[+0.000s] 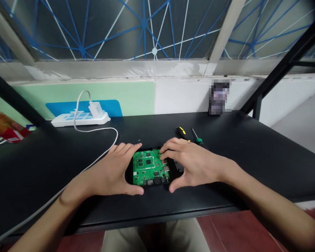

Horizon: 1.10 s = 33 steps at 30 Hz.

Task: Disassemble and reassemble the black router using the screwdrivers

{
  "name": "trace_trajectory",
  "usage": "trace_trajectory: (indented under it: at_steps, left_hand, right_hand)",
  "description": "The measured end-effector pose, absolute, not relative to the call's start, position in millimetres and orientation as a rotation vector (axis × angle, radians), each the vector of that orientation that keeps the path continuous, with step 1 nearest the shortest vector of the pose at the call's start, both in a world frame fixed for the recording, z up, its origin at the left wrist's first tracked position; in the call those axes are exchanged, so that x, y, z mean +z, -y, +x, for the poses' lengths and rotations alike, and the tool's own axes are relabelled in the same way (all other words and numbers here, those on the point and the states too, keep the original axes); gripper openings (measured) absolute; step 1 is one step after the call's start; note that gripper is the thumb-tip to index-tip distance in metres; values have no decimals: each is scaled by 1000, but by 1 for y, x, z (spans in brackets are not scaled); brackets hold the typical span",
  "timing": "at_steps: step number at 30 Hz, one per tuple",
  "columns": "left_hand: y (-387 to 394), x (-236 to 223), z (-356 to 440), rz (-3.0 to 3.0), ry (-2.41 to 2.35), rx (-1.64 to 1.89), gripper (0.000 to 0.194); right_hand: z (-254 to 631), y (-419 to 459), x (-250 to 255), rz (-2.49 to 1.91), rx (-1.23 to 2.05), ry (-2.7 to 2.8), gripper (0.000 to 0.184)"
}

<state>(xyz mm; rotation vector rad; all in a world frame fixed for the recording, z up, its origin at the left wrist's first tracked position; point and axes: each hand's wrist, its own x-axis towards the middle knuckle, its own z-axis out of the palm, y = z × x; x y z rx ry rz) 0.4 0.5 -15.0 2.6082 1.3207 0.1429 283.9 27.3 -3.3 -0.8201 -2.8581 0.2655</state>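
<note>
1. The open black plastic case with its green rectangular circuit board is gripped at its left side by the left hand, thumb and fingers spread.
2. The board's right part is touched by the half-open right hand.
3. Both are set on the black table.

On the desk before you, left to right: a red packet; a white power strip bearing a plugged-in charger. Ahead, blue and white lines cross your window.
</note>
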Motion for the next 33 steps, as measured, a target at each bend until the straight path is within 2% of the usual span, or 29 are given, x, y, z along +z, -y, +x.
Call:
trace_trajectory:
  at_steps: [14,22,33]
  left_hand:
    - [-10,-24,-1,2659,-1257,212,115]
    - [-11,-26,-1,2629,-1257,236,121]
    - [-9,-21,-3,2586,-1218,282,107]
  right_hand:
    - [281,-27,-3,-837,470,2839,58]
    - [283,-27,-6,-840,421,2784,60]
    - [288,-34,-2,-794,583,2680,67]
